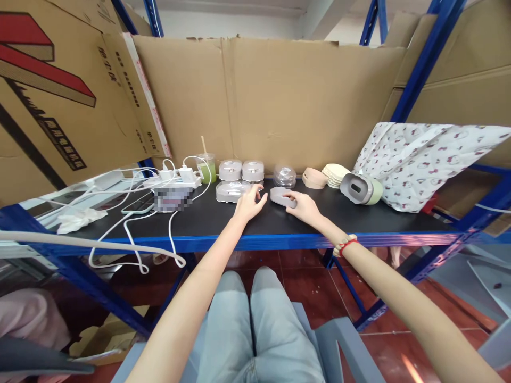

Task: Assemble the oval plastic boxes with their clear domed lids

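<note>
My right hand point(302, 206) has its thumb and fingers closed on the right end of a grey oval shell point(279, 194), which rests on the black tabletop. My left hand point(249, 203) is a little to the left, fingers curved and apart, with nothing seen in it. Just behind it stand grey oval cases with clear lids: a front one point(228, 192), a rear left one point(230, 169) and a rear right one point(253, 170). My left hand partly hides the front row. Beyond the shell, clear domed covers point(285, 176) are stacked.
Pink shells point(314, 178), cream shells point(335, 174) and a pale green oval housing point(361, 189) stand at right, beside a patterned bag point(423, 165). At left are a green drink cup point(206, 169), a phone point(138, 204) and white cables point(131, 234). Cardboard point(299, 101) walls the back.
</note>
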`<state>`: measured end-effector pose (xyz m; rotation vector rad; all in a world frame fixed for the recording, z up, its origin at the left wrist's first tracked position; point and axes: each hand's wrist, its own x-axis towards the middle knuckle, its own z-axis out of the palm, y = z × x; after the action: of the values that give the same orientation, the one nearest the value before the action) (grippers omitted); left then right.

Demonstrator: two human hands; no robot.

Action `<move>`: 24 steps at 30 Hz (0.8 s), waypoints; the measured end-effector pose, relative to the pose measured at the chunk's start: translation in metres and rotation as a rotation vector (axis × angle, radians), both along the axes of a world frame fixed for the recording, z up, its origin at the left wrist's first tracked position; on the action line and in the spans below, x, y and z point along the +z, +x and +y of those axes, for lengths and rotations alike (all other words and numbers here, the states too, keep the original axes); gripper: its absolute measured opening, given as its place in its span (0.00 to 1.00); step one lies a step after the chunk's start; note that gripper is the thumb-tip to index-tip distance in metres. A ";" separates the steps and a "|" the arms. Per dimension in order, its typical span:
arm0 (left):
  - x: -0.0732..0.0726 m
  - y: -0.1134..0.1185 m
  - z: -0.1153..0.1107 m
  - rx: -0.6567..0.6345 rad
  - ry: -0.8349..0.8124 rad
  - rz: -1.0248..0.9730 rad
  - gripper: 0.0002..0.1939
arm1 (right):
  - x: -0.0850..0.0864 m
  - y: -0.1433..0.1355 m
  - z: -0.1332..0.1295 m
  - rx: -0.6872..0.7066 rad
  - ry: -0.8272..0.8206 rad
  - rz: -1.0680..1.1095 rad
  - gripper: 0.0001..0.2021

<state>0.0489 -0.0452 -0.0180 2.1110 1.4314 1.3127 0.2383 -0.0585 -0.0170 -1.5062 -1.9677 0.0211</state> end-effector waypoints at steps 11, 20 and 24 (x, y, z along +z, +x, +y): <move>0.003 0.005 0.004 -0.141 -0.367 -0.386 0.15 | 0.006 -0.013 0.022 0.306 -0.403 0.813 0.22; 0.003 0.008 0.002 -0.189 -0.520 -0.659 0.07 | 0.018 0.029 0.056 -0.142 -0.140 0.153 0.15; 0.002 0.011 -0.002 -0.234 -0.559 -0.723 0.05 | 0.031 0.069 0.076 -0.365 0.007 0.006 0.16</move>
<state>0.0603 -0.0471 -0.0163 1.2133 1.0283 1.2097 0.3077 0.0179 0.0138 -1.8347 -1.6592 -0.1366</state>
